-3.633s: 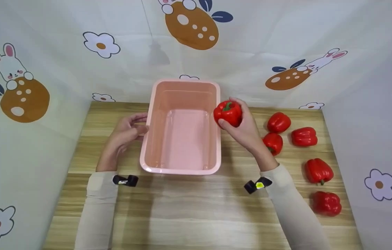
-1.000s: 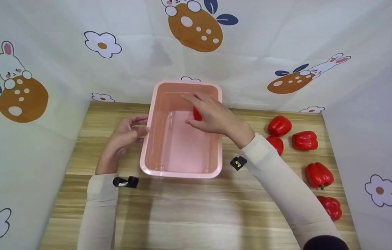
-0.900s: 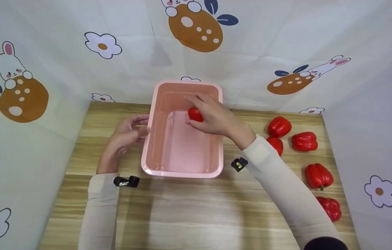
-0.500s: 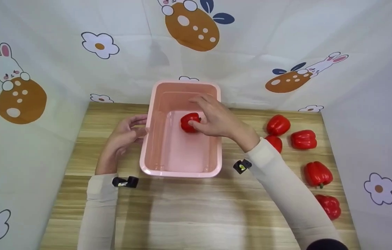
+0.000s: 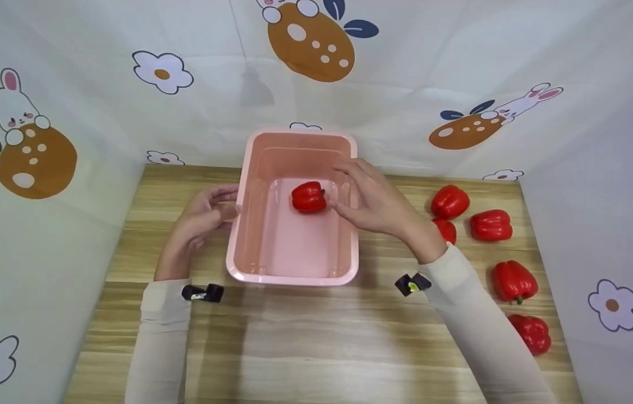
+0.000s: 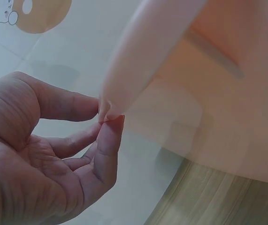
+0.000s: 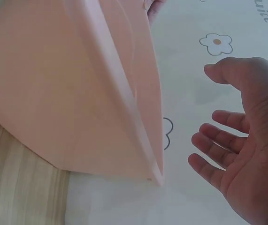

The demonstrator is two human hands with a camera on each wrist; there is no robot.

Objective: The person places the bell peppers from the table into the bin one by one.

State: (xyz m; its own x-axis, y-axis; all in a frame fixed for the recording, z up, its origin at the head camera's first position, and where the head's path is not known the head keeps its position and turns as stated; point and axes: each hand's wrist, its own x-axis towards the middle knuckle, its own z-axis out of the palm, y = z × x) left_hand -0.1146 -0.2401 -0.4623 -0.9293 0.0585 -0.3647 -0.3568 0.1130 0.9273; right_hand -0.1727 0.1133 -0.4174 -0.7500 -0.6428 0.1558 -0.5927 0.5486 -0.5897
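A red bell pepper point(image 5: 308, 197) lies on its side on the floor of a pink plastic tub point(image 5: 294, 279), its green stem toward the right. At the tub's left rim, my left hand point(image 5: 200, 217) pinches the edge between thumb and fingers; the left wrist view shows this pinch point(image 6: 54, 154) up close. My right hand point(image 5: 378, 201) hovers over the tub's right rim with thumb and fingers spread and nothing between them. In the right wrist view the same hand point(image 7: 251, 140) is apart from the tub's wall point(image 7: 63, 103).
Several more red bell peppers lie on the wooden table right of the tub: a pair point(image 5: 450, 202) near the right forearm, one pepper point(image 5: 491, 225) beside them, another pepper point(image 5: 514, 281) nearer, and one point(image 5: 532, 334) partly behind the sleeve. Patterned white cloth point(image 5: 210, 112) surrounds the table.
My right hand carried the pepper from the right rim into the tub, released it on the floor, and has drawn back rightward. The left hand has stayed at the rim.
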